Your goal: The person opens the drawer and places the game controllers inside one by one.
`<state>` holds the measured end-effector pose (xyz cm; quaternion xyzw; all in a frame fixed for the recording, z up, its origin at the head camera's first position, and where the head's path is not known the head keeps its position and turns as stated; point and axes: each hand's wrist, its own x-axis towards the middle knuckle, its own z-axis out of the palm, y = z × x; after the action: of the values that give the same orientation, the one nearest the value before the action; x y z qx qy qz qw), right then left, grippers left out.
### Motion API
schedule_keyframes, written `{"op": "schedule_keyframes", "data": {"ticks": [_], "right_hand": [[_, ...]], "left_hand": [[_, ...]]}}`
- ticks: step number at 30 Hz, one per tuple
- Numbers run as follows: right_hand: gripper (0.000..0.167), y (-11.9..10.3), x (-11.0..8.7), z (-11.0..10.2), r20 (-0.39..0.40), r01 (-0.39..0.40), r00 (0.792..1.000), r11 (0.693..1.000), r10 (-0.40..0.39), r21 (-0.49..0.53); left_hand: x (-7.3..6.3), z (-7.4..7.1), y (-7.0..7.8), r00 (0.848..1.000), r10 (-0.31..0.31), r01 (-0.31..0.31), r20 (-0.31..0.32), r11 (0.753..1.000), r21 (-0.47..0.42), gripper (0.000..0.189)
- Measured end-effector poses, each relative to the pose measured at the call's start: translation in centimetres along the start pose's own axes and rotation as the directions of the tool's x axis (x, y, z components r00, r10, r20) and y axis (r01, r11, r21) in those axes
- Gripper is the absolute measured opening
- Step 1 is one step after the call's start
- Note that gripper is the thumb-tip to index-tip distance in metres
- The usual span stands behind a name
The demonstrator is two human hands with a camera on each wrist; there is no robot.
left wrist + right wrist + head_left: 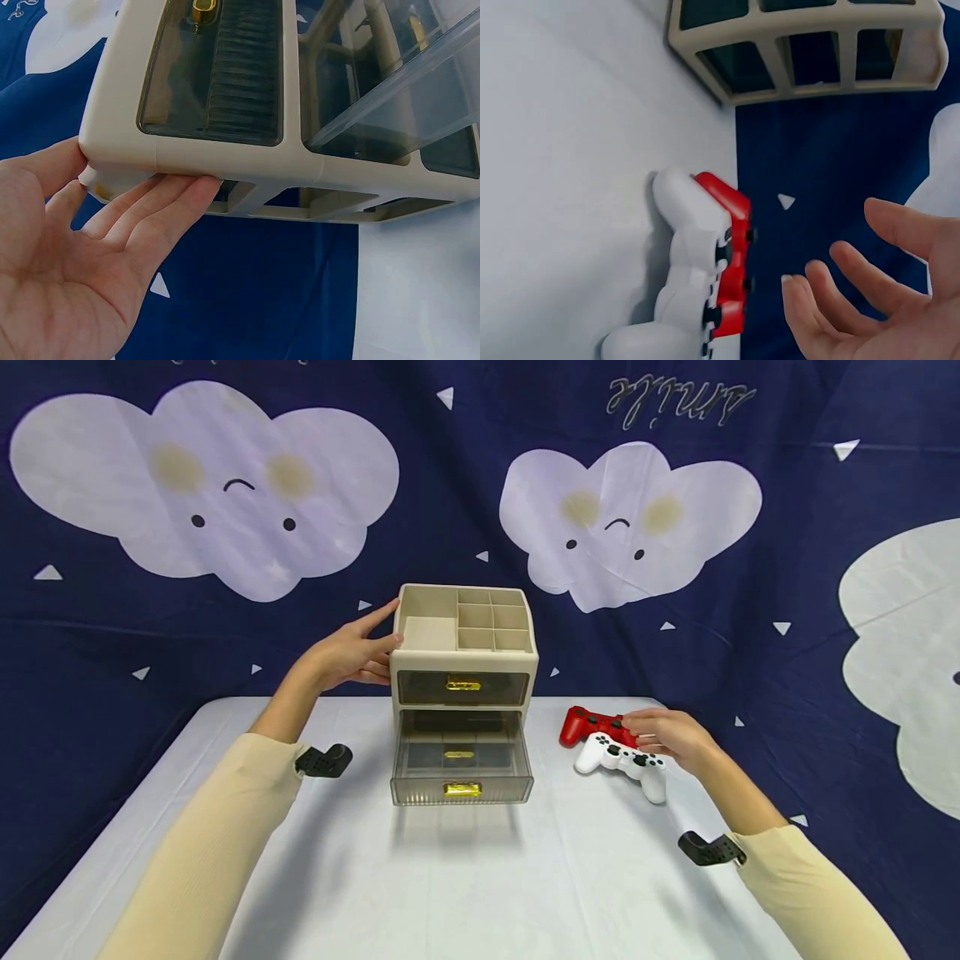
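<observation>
My left hand (pixel 347 653) rests against the left side of a cream desktop drawer organizer (pixel 402 693), its thumb at the top edge. In the left wrist view, straight fingers of the left hand (pixel 97 247) lie along the organizer's side frame. A clear middle drawer (pixel 420 792) with a gold handle is pulled out; the drawer above is closed. Over at the right, a white game controller (pixel 621 758) lies in front of a red game controller (pixel 577 723). My right hand (pixel 671 735) hovers beside them with loosely bent fingers, apart from both in the right wrist view.
The organizer's top has one large and several small compartments (pixel 474 615). A white cloth covers the table (pixel 465 893). Behind the table hangs a dark blue curtain (pixel 450 460) printed with clouds. Black wrist mounts (pixel 324 762) sit at the sleeves.
</observation>
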<state>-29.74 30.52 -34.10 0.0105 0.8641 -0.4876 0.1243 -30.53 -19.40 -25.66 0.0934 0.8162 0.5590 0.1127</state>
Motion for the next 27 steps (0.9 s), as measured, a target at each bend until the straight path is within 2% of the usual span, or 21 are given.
{"op": "schedule_keyframes", "data": {"ticks": [4,9,16,21,27], "right_hand": [[0.062,1.2,0.0,0.1,-0.089,-0.017,0.996,0.999,0.014,-0.039],[0.064,2.8,0.0,0.2,-0.160,-0.028,0.987,0.998,0.019,-0.052],[0.065,4.9,-0.2,0.7,-0.282,-0.032,0.959,0.981,-0.024,-0.193],[0.069,5.9,-0.4,1.1,-0.322,-0.079,0.947,0.962,-0.009,-0.260],[0.075,6.9,-0.2,1.2,-0.307,-0.084,0.952,0.949,-0.014,-0.304]], "left_hand": [[0.0,0.0,0.0,1.000,-0.005,0.005,0.001,1.000,-0.002,0.075],[-0.1,0.1,0.1,1.000,-0.007,0.007,-0.010,1.000,0.003,0.075],[-0.2,0.2,0.0,1.000,-0.009,0.009,-0.010,1.000,0.009,0.074],[-0.2,0.3,0.0,1.000,0.001,-0.001,-0.009,1.000,0.012,0.074],[-0.2,0.3,0.1,1.000,-0.002,0.002,-0.015,1.000,0.020,0.073]]}}
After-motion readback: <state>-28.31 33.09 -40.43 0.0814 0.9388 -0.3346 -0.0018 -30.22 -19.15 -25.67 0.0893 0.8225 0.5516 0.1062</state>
